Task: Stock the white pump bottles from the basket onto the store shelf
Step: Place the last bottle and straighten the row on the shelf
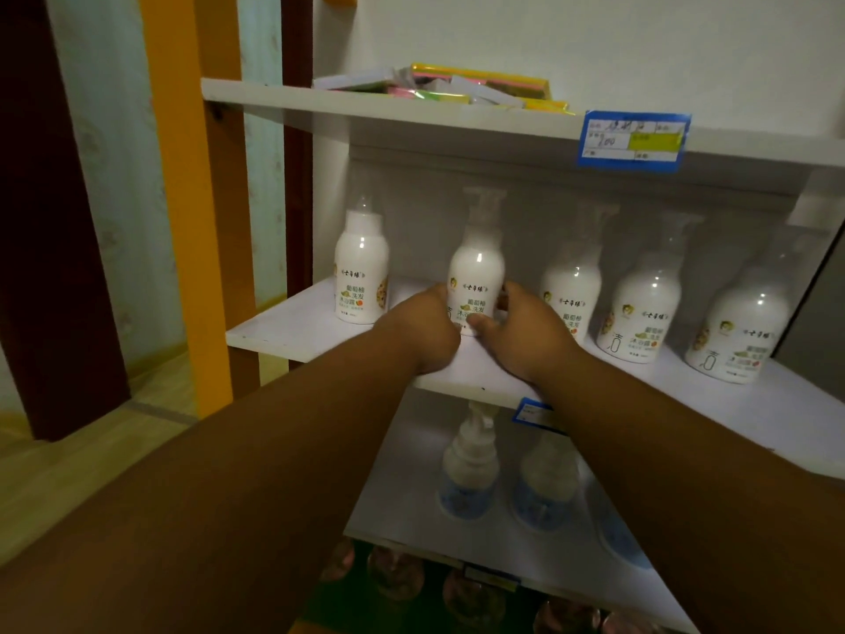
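Observation:
Several white pump bottles stand in a row on the middle shelf [297, 327]. The second bottle from the left [475, 272] stands upright near the shelf's front edge, and both my hands hold its lower part. My left hand [423, 331] grips its left side. My right hand [526, 334] grips its right side, the thumb across the label. Another bottle [361, 267] stands to the left, and three more [571, 290] [644, 304] [736, 327] line up to the right. The basket is out of view.
The top shelf [411, 109] carries flat coloured packets [480, 86] and a blue price tag [633, 139]. The lower shelf [411, 510] holds blue-labelled pump bottles [468, 473]. Dark jars [393, 574] sit below that. An orange post [192, 199] stands left of the shelving.

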